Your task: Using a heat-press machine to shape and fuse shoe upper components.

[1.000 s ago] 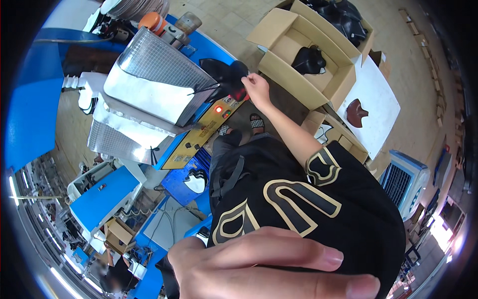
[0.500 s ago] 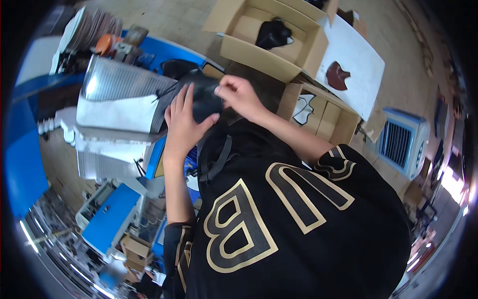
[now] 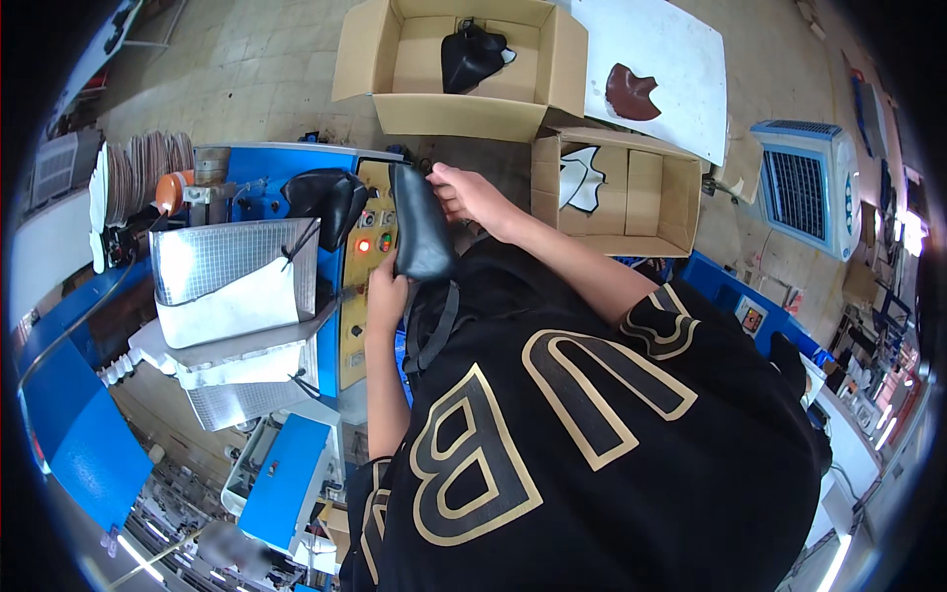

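A black leather piece, which looks like a shoe upper [image 3: 422, 232], stands lengthwise between my hands in front of a machine's yellow control panel [image 3: 353, 326]. My left hand [image 3: 386, 288] grips its lower left edge, with most of the fingers hidden behind it. At its upper right edge my right hand [image 3: 472, 200] has its fingers curled, thumb and forefinger at the leather. Another black leather piece [image 3: 324, 197] lies on the blue machine [image 3: 281, 158], left of the panel.
An open carton [image 3: 444, 113] ahead holds black leather pieces. Right of it, a second carton [image 3: 641, 247] contains white, black-edged pieces. A maroon piece [image 3: 631, 94] lies on a white board [image 3: 681, 49]. A clear guard sheet [image 3: 237, 266] sits at left, an air cooler [image 3: 804, 187] at right.
The black upper has turned from lying flat under my left hand to standing narrow between both hands. My left hand has moved down to its lower edge. The view has shifted, showing the panel.
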### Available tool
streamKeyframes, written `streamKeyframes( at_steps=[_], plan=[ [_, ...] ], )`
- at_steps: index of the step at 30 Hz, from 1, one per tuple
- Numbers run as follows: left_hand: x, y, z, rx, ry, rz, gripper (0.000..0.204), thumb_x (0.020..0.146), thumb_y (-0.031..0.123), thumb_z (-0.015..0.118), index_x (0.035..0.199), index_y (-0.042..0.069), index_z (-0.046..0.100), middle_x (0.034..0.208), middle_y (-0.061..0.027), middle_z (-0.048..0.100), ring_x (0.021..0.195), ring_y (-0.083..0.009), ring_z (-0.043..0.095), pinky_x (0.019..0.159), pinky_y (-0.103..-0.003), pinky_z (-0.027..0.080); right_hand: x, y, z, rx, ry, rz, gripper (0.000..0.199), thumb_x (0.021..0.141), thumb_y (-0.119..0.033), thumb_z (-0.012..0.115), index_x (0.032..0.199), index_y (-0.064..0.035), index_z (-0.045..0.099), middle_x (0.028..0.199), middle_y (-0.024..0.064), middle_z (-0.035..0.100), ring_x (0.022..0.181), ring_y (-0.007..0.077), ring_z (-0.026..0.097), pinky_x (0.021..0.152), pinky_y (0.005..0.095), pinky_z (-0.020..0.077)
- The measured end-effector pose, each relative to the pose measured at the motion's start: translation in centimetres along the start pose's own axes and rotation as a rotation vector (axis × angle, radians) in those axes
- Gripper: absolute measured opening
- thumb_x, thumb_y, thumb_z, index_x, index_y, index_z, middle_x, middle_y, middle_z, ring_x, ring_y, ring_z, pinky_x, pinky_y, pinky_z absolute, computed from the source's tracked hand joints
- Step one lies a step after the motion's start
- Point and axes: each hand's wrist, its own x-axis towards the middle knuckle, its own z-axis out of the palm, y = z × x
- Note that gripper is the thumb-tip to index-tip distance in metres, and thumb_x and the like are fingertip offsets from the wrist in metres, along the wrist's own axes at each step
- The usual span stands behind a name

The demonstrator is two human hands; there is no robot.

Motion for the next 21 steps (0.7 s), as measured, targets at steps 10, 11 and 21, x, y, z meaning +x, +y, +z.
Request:
streamKeyframes(
  at_steps=[10, 11, 21],
  plan=[
    [1.5, 4.6, -2.6, -0.921, 0.091, -0.367, 0.047, 0.106, 0.044, 0.049, 0.096, 0.002, 0.066, 0.078, -0.004, 0.062, 0.064, -0.016, 0.055, 0.063, -0.029, 0.045, 1.0, 4.4, -10.9, -0.235, 0.213, 0.069, 0.047, 0.106, -0.043, 0.041, 0.113, -0.005, 0.067, 0.103, 0.0079, 0.072, 0.082, 0.0169, 0.07, 0.076, 0.031, 0.0546],
    [1.7, 3.9, -3.1, -0.61, 0.033, -0.385, 0.047, 0.106, 0.045, 0.049, 0.096, 0.002, 0.067, 0.077, -0.0032, 0.063, 0.064, -0.0154, 0.055, 0.062, -0.028, 0.044, 1.1, 4.7, -11.6, -0.288, 0.206, 0.08, 0.045, 0.105, -0.042, 0.042, 0.113, -0.0061, 0.068, 0.103, 0.007, 0.072, 0.083, 0.0164, 0.07, 0.077, 0.0311, 0.0542],
    [2.4, 7.0, -4.5, -0.64, 0.25, -0.269, 0.047, 0.107, 0.042, 0.046, 0.08, 0.006, 0.059, 0.069, -0.0013, 0.054, 0.064, -0.0117, 0.05, 0.06, -0.029, 0.041, 3.8, 0.9, -5.4, -0.624, -0.233, -0.051, 0.032, 0.106, -0.03, 0.044, 0.095, -0.0071, 0.064, 0.088, 0.0011, 0.068, 0.082, 0.0113, 0.067, 0.076, 0.0253, 0.0516]
  ],
)
